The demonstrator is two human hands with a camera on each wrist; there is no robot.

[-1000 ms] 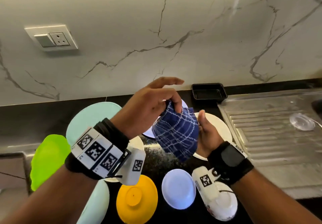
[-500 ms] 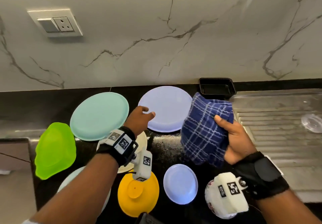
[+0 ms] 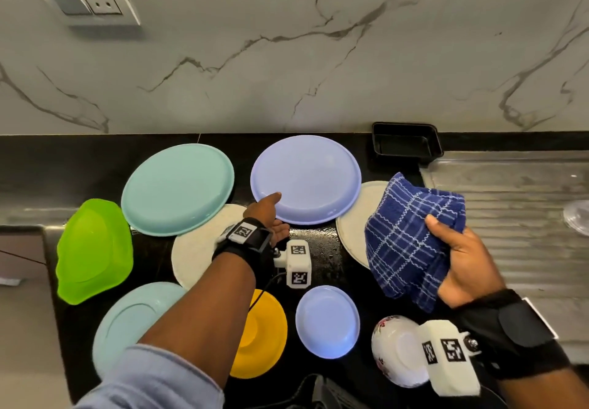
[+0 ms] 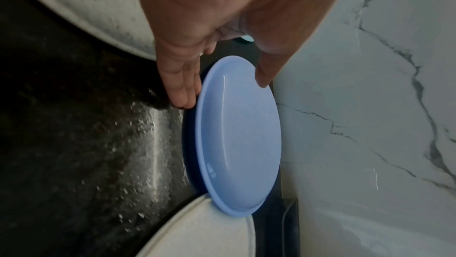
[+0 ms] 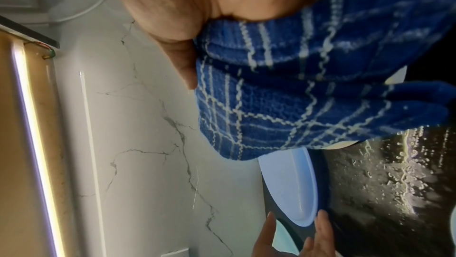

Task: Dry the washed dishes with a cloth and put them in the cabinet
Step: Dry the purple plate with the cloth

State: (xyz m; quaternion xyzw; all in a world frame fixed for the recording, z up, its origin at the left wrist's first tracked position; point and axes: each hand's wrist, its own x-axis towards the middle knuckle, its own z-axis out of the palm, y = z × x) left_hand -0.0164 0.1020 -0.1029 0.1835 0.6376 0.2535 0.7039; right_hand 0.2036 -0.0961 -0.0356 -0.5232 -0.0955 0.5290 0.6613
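Observation:
A large lavender plate (image 3: 312,179) lies on the black counter (image 3: 322,255) near the wall, its right rim resting on a cream plate (image 3: 353,233). My left hand (image 3: 280,214) reaches its near-left rim: in the left wrist view the thumb (image 4: 263,77) hovers over the lavender plate (image 4: 239,134) and the straight fingers (image 4: 182,93) lie beside its edge, not closed on it. My right hand (image 3: 446,236) grips a bunched blue checked cloth (image 3: 404,243) above the counter, right of the plate. From the right wrist, the cloth (image 5: 296,95) hangs over the plate (image 5: 291,187).
Around it lie a teal plate (image 3: 178,188), green bowl (image 3: 92,249), second cream plate (image 3: 194,255), yellow bowl (image 3: 261,341), small lavender plate (image 3: 328,321), lower teal plate (image 3: 127,322) and floral bowl (image 3: 395,351). A black tray (image 3: 404,147) sits by the wall; steel drainboard (image 3: 510,201) right.
My left hand let go of the cloth and dropped down to the lavender plate's rim. The right hand carried the cloth off to the right and now holds it alone.

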